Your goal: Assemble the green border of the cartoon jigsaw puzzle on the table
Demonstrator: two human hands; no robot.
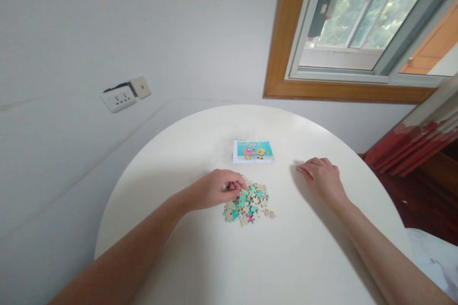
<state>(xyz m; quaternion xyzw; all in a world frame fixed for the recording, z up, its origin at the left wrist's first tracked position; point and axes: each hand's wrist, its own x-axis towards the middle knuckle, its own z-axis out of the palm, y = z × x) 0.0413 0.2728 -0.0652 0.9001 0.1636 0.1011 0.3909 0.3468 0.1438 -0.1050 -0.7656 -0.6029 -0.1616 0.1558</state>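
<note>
A small heap of jigsaw pieces (250,203), teal and beige, lies in the middle of the round white table (200,257). My left hand (216,188) rests at the heap's left edge with its fingers curled in a pinch on pieces at the top of the heap. My right hand (320,176) lies on the bare tabletop to the right of the heap, fingers curled under, with a tiny thing at the fingertips that I cannot make out. Behind the heap lies a cartoon picture card (253,151), face up.
The table stands against a white wall with a socket plate (119,99) hanging loose at the left. A wood-framed window (286,57) is at the upper right. A red-and-cream curtain (415,140) hangs past the table's right edge.
</note>
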